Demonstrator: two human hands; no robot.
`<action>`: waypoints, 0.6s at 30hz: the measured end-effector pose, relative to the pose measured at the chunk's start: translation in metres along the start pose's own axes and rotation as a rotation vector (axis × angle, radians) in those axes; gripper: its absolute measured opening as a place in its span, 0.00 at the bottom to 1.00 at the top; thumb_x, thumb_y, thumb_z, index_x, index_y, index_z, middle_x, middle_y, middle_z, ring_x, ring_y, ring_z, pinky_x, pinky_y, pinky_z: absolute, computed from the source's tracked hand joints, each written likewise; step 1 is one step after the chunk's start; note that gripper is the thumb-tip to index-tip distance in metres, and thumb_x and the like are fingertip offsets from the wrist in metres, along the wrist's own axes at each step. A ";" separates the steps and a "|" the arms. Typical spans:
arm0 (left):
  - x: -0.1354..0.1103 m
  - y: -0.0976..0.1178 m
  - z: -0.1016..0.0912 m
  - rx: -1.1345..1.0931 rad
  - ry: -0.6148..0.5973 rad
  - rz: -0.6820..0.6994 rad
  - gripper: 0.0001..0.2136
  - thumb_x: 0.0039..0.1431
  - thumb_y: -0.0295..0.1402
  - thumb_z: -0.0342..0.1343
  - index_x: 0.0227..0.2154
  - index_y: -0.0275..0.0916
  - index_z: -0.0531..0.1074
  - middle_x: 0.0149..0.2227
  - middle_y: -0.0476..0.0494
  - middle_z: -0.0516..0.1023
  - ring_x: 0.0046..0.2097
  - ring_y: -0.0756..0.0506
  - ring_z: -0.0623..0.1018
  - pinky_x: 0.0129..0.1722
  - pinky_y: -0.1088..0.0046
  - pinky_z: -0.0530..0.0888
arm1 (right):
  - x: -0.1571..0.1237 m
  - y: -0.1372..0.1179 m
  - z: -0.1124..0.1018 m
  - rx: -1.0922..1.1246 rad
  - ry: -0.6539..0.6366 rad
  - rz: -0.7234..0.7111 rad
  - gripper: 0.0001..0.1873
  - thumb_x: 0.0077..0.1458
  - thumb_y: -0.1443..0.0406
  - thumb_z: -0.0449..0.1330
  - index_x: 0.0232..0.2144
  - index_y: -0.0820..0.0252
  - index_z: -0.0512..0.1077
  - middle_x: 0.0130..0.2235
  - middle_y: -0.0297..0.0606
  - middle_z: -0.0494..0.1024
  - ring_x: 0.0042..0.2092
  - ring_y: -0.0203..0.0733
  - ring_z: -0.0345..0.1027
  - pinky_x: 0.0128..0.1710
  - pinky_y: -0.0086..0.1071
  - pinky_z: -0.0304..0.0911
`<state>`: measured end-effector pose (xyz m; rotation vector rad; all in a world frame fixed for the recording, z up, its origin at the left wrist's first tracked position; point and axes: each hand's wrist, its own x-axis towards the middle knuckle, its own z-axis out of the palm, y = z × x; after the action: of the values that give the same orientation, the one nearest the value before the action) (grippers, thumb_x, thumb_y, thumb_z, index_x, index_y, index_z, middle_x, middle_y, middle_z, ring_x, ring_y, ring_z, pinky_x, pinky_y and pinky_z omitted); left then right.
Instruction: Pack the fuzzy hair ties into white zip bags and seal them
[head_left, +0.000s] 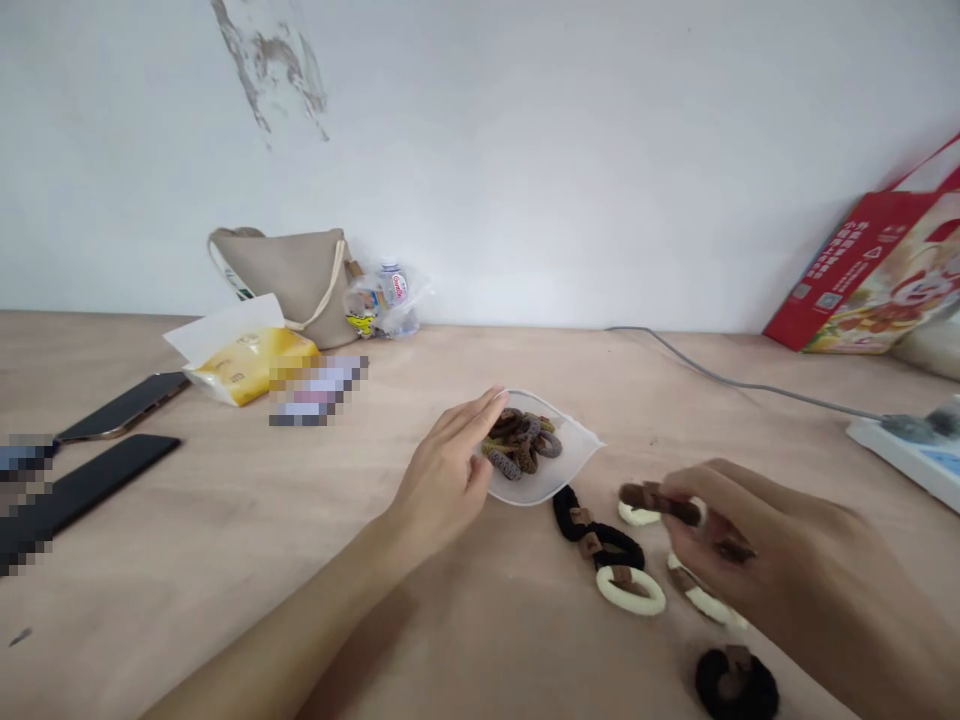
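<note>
Hands well apart, both low over the tabletop (150, 560), in the centre and lower right of the frame. Left hand (442, 470) open, fingers (480, 418) laid across the left edge of a translucent plastic pouch (577, 445), with no visible grip. Inside the pouch, a heap of brown, grey and olive hair ties (517, 445). Pouch flat on the wood, long axis running roughly across the frame, pointed corner aimed toward the right hand, body nearer the left hand. Right hand (720, 540) pinching a brown-tabbed hair tie (660, 503), just right of the pouch and above a loose line of rings. That line running diagonally from below the pouch toward the lower right: linked black hair ties (592, 535), a cream hair tie (630, 590), and a black hair tie (735, 685) near the bottom edge. Right hand nearest this line. Farther off, at the back: a tan bag (285, 285), a plastic water bottle (390, 295), a red carton (855, 270). At the right edge, a white power strip (915, 450). At the left, two dark phones (124, 405).
</note>
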<state>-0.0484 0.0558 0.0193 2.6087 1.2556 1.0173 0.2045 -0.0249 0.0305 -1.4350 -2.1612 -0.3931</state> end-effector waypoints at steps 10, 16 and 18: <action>-0.004 0.008 -0.002 -0.017 -0.015 0.021 0.30 0.50 0.18 0.41 0.59 0.34 0.60 0.60 0.42 0.65 0.60 0.45 0.63 0.60 0.63 0.63 | 0.036 -0.007 0.015 0.255 0.174 -0.016 0.07 0.57 0.66 0.52 0.35 0.56 0.70 0.37 0.36 0.78 0.30 0.36 0.73 0.26 0.28 0.66; -0.003 0.012 -0.002 -0.034 -0.010 0.021 0.30 0.50 0.17 0.40 0.59 0.33 0.60 0.60 0.43 0.64 0.61 0.46 0.62 0.61 0.65 0.62 | -0.023 0.070 -0.008 0.055 -0.229 0.576 0.18 0.48 0.48 0.53 0.32 0.50 0.74 0.28 0.38 0.79 0.25 0.47 0.72 0.24 0.39 0.68; -0.003 0.012 -0.001 -0.037 -0.012 0.022 0.30 0.50 0.17 0.40 0.59 0.34 0.60 0.60 0.44 0.64 0.61 0.46 0.63 0.60 0.65 0.62 | -0.035 0.077 -0.009 0.020 -0.328 0.602 0.19 0.46 0.47 0.54 0.32 0.49 0.76 0.27 0.39 0.78 0.24 0.47 0.71 0.23 0.41 0.67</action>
<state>-0.0421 0.0453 0.0229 2.6022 1.1962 1.0173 0.2886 -0.0255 0.0147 -2.1523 -1.8174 0.0908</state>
